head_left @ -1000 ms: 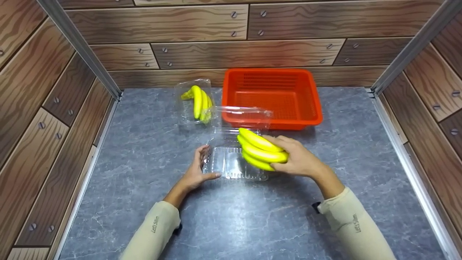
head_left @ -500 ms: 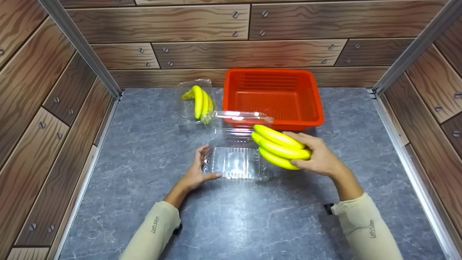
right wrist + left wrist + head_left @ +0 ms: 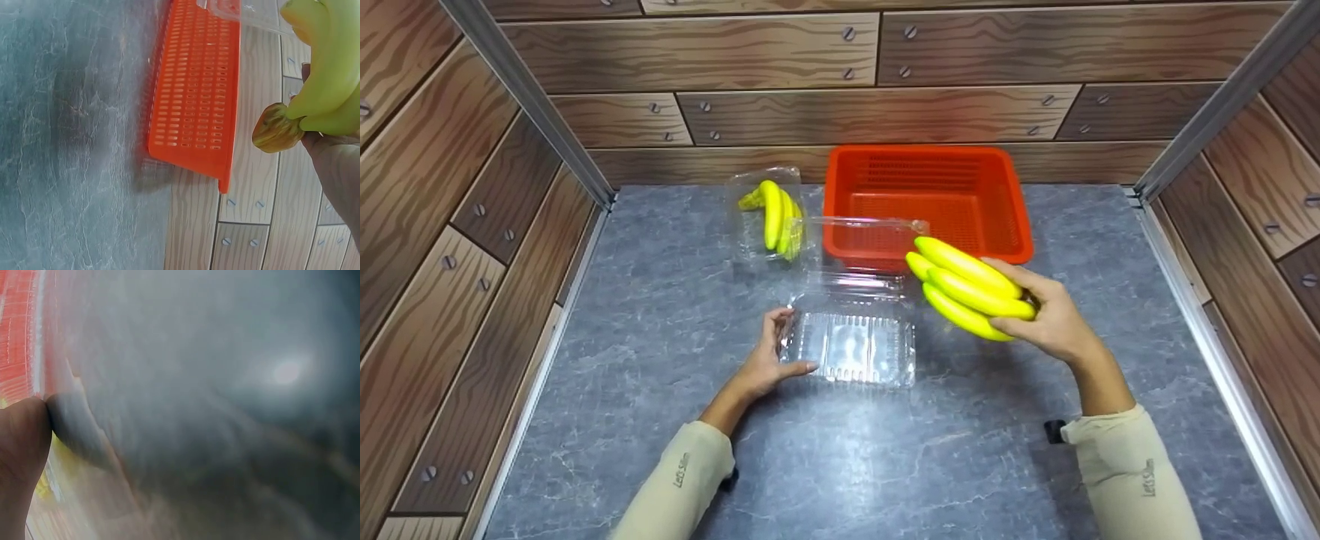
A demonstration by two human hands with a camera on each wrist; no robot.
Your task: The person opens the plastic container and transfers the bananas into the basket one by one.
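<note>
My right hand (image 3: 1054,319) grips a bunch of bananas (image 3: 971,289) by its stem end, held up right of an open clear plastic clamshell container (image 3: 851,349). In the right wrist view the brown stem (image 3: 278,129) pokes out beside the hand. My left hand (image 3: 761,364) holds the container's left end, thumb at the front and fingers toward the back. The container's raised lid (image 3: 859,223) stands in front of the basket. Only part of the left hand (image 3: 22,444) shows in the left wrist view, which is mostly blurred.
An orange-red plastic basket (image 3: 1020,217) stands against the back wall. Left of it, another clear container (image 3: 742,236) holds a second bunch of bananas (image 3: 774,217). Wood-patterned walls (image 3: 780,52) enclose the grey marbled table (image 3: 660,315) at the back and sides.
My right hand has carried the bananas rightward and slightly away from me, from above the container to beside it. The raised lid has swayed a little. The left hand stays at the container.
</note>
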